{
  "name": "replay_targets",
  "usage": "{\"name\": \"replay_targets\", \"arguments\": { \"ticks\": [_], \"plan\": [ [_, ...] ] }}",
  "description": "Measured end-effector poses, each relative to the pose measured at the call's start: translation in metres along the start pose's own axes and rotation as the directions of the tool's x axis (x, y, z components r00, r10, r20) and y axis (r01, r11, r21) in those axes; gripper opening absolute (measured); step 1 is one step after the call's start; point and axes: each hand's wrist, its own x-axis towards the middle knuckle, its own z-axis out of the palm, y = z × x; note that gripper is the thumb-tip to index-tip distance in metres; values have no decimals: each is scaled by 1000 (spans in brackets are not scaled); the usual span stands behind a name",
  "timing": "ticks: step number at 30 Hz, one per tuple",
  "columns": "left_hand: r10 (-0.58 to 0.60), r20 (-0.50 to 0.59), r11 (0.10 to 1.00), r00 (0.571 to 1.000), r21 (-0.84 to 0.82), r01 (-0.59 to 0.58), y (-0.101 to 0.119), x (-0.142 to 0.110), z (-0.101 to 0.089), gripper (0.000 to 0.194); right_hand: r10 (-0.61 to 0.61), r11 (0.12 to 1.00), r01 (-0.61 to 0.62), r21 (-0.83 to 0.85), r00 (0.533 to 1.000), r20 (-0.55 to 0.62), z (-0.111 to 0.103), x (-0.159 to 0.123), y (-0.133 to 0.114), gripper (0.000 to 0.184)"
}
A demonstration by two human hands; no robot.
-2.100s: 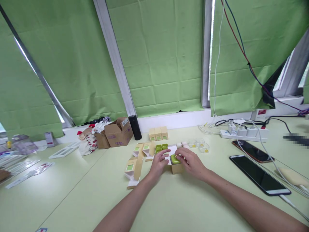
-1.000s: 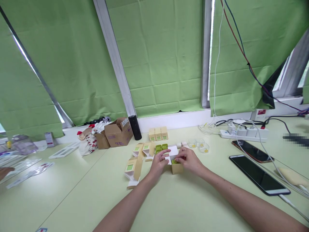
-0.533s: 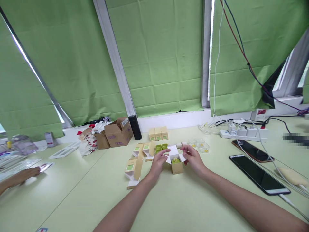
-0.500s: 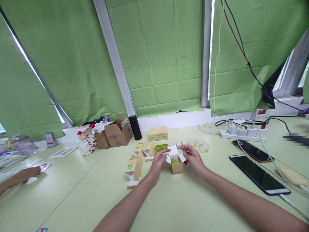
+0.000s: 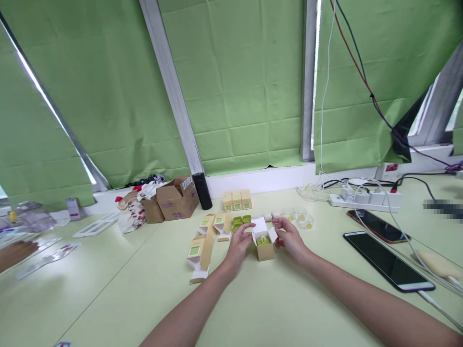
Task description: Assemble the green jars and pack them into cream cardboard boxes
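Note:
A small kraft cardboard box stands open on the table between my hands, its white lid raised at the back. Inside it sits a green object with a pale loop on top. On the box's left side flap, my left hand has its fingers curled. My right hand holds the right flap between thumb and fingers. Just behind my left hand are green containers. To the left lie unfolded kraft boxes with green labels.
Closed kraft boxes line up at the back. Clear cups with yellow bits stand behind my right hand. At right are two phones, cables and a power strip. Another person's hand rests far left, near a clear strip.
The box's side flaps have swung up and inward under my fingers. At far left, the other person's hand has drawn back left, away from the clear strip.

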Motion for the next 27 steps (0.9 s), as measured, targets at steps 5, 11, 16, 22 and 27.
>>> {"name": "replay_targets", "arguments": {
  "ticks": [5,11,16,22,27],
  "plan": [
    [11,14,1000,1000,-6,-11,1,-3,3,53,58,998,-58,15,998,-4,1,-4,-6,47],
    [29,15,1000,999,-4,-29,2,-4,7,64,86,996,-86,36,996,1,3,-6,-7,46],
    [31,33,999,999,-25,-31,-3,-4,10,69,70,996,-70,57,997,13,4,-9,-8,45],
    [29,43,999,999,-32,-28,-5,-4,10,67,66,996,-66,65,998,11,5,-10,-10,42],
    [26,37,999,999,-35,-25,-6,-4,12,64,69,995,-71,76,997,24,5,-10,-9,42]
  ]
}}
